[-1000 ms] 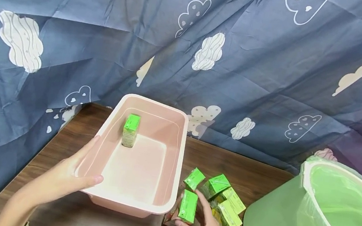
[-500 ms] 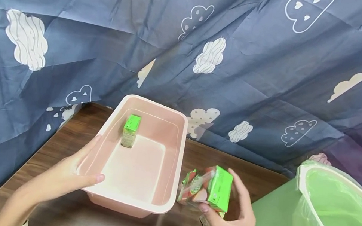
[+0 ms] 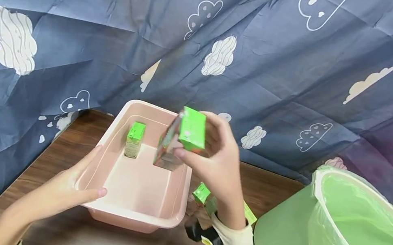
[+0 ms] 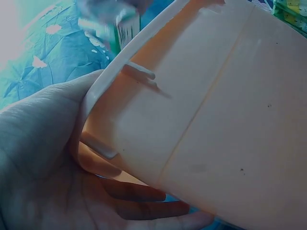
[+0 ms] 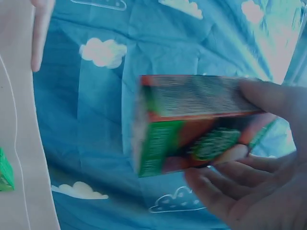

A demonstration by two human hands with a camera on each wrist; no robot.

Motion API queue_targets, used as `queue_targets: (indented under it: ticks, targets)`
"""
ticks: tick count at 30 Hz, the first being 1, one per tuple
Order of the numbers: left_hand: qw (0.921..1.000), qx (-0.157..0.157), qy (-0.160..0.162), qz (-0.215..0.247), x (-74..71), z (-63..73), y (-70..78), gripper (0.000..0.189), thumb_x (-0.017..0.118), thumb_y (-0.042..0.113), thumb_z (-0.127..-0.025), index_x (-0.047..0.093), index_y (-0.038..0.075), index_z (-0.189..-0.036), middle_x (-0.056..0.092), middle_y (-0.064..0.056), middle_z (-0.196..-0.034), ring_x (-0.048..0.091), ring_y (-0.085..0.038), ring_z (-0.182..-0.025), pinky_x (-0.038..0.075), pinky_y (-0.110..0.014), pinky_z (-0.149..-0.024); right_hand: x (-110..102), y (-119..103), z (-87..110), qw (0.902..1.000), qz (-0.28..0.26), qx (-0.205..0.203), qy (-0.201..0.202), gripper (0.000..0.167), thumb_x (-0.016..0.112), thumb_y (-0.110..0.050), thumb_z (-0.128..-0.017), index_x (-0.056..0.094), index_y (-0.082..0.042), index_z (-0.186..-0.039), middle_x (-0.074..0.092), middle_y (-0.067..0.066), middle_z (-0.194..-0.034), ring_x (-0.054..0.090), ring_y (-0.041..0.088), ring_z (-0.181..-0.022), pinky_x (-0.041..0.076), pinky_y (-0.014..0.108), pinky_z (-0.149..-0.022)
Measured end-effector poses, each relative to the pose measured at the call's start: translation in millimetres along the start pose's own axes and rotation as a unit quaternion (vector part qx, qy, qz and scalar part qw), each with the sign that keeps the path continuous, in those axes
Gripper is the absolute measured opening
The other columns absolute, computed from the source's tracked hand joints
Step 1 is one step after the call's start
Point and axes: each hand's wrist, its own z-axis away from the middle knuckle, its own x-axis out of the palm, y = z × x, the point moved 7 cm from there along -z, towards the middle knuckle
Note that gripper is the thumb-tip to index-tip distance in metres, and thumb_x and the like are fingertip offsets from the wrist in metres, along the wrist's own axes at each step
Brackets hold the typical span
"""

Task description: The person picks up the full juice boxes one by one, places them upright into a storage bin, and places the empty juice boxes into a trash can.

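Note:
A pink plastic basin stands on the wooden table, and my left hand grips its left rim, as the left wrist view also shows. One small green-topped juice carton stands upright inside, by the far left corner. My right hand holds another juice carton between thumb and fingers, raised over the basin's right side. In the right wrist view that carton is blurred, with red and green printed sides. More cartons stand on the table right of the basin, partly hidden by my right arm.
A green bin lined with a clear plastic bag stands at the right. Behind the table hangs a dark blue curtain with cloud prints. A black strap with a small device is on the right wrist.
My right hand has let go of a carton by the basin, taken a larger-looking one from the group, and carried it up and left over the basin. My left hand stays on the rim.

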Motion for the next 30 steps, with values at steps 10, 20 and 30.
queue_targets:
  ticks: [10,20,30]
  targets:
    - [0.9998,-0.018,-0.002,-0.008,0.1,-3.0,-4.0,0.099,0.072,0.038,-0.094,0.002,0.031,-0.164,0.014,-0.007,-0.169,0.026,-0.036,-0.146,0.032,-0.031,-0.113,56,87,-55.6,0.9749,0.126,0.169,-0.072,0.065,0.083,-0.010,-0.078,0.048,-0.007,-0.133,0.060,0.011,-0.114,0.065,0.022,-0.103,0.054,0.033,-0.087]
    - [0.9999,-0.016,0.000,-0.003,1.0,-0.1,-3.4,0.101,0.072,0.035,-0.093,0.002,0.026,-0.164,0.013,-0.011,-0.169,0.027,-0.038,-0.144,0.031,-0.030,-0.112,87,146,-70.1,0.9391,0.164,0.283,-0.106,0.064,0.083,-0.010,-0.077,0.044,-0.002,-0.127,0.058,0.010,-0.108,0.060,0.020,-0.093,0.051,0.030,-0.082]
    - [0.9999,-0.012,-0.002,-0.009,-2.6,-0.5,-2.0,0.101,0.073,0.035,-0.093,0.002,0.027,-0.164,0.016,-0.011,-0.168,0.033,-0.037,-0.142,0.027,-0.004,-0.095,88,164,-65.6,0.9504,0.120,0.282,-0.055,0.062,0.082,0.002,-0.075,0.041,-0.002,-0.122,0.057,0.011,-0.106,0.061,0.020,-0.091,0.052,0.026,-0.078]
